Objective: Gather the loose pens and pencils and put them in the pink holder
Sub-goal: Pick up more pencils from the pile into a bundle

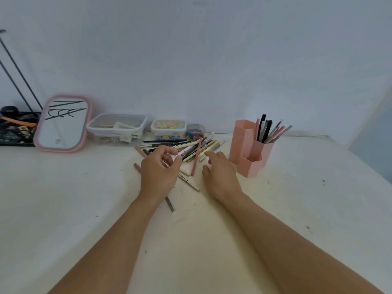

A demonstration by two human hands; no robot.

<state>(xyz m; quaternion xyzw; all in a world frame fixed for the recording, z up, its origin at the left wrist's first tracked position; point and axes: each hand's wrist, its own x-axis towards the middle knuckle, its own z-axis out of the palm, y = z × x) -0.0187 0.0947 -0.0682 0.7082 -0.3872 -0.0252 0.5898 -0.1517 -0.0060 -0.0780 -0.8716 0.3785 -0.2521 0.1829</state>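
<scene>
A pile of loose pens and pencils (pixel 191 148) lies on the white table, just left of the pink holder (pixel 248 149). Several pens stand in the holder's middle compartment (pixel 268 129); its tall and low compartments look empty. My left hand (pixel 159 168) hovers over the near side of the pile, thumb and fingers pinching the end of a white pen (pixel 186 150). My right hand (pixel 220 172) rests beside the pile, fingers loosely apart, holding nothing. More pencils (pixel 188 181) lie between and under my hands.
A pink-framed mirror (pixel 63 123) leans at the back left. Two lidded clear boxes (pixel 117 127) (pixel 168 128) and a small round tub of coloured bits (pixel 195 131) stand behind the pile. A dark tray (pixel 17 128) sits at the far left.
</scene>
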